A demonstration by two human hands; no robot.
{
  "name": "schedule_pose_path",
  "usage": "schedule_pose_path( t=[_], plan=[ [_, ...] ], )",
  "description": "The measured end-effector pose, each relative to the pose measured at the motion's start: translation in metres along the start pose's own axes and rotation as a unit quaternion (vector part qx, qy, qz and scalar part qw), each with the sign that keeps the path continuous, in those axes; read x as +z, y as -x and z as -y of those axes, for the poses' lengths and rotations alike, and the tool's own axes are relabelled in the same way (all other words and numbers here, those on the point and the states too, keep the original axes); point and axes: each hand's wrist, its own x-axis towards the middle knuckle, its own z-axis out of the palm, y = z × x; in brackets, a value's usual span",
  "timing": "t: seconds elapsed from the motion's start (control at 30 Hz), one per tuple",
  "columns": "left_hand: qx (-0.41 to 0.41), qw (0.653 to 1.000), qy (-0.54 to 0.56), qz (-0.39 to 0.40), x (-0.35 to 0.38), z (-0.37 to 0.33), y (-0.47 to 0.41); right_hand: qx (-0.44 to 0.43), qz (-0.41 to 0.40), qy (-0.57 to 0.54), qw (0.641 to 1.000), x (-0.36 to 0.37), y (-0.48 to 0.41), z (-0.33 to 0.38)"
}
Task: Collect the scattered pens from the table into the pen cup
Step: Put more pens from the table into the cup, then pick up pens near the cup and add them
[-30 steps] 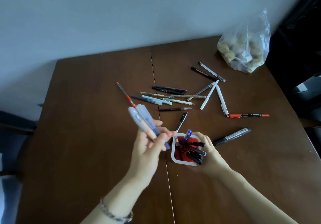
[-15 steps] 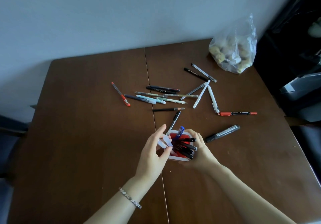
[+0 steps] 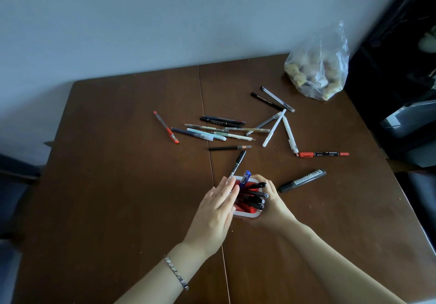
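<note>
Brown wood of the table (image 3: pixel 118 185) fills the view, with our arms reaching in from six o'clock. Our left hand (image 3: pixel 213 216), a bracelet (image 3: pixel 176 273) on its wrist, lies flat with fingers spread over the left rim of the pen cup (image 3: pixel 245 214), gripping nothing. Our right hand (image 3: pixel 274 205) is wrapped around the cup's right side. Inside the red cup stand several dark pens and one blue pen (image 3: pixel 244 178). At two o'clock from the cup lies a black marker (image 3: pixel 303 181); toward twelve o'clock scattered pens (image 3: pixel 221 130) crowd the table, a red marker (image 3: pixel 323 154) further right. A plastic bag (image 3: pixel 318 67) sits at the far corner.
</note>
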Motion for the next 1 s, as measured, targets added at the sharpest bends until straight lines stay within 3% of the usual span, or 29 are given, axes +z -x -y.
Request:
schedule_pose_path(
  t=[0.17,0.3,0.4,0.47,0.57,0.67,0.77,0.83,1.0],
  plan=[
    [-0.072,0.987,0.125,0.064,-0.018,0.003,0.002,0.026,0.035,0.006,0.999,0.000,0.001,0.001],
    [-0.139,0.959,0.211,0.129,-0.024,0.008,0.003,0.090,0.143,-0.003,0.986,-0.003,0.004,0.014],
    [-0.137,0.956,0.219,0.142,-0.019,0.007,0.002,0.123,0.219,0.084,0.964,-0.016,0.006,0.011],
    [-0.129,0.959,0.221,0.125,-0.015,0.007,0.002,0.121,0.186,0.157,0.962,-0.036,0.004,-0.002],
    [-0.130,0.958,0.229,0.110,-0.013,0.005,0.001,0.126,0.075,0.273,0.951,-0.071,-0.007,-0.031],
    [-0.139,0.958,0.234,0.092,-0.012,-0.003,-0.003,0.145,0.104,0.358,0.916,-0.094,-0.016,-0.057],
    [-0.138,0.957,0.240,0.080,-0.009,-0.009,-0.007,0.080,0.135,0.387,0.908,-0.099,-0.014,-0.074],
    [-0.144,0.955,0.245,0.080,-0.008,-0.010,-0.010,0.086,0.132,0.388,0.908,-0.107,-0.015,-0.077],
    [-0.167,0.951,0.239,0.100,-0.011,-0.008,-0.017,0.159,0.011,0.378,0.912,-0.138,-0.039,-0.084]
  ],
)
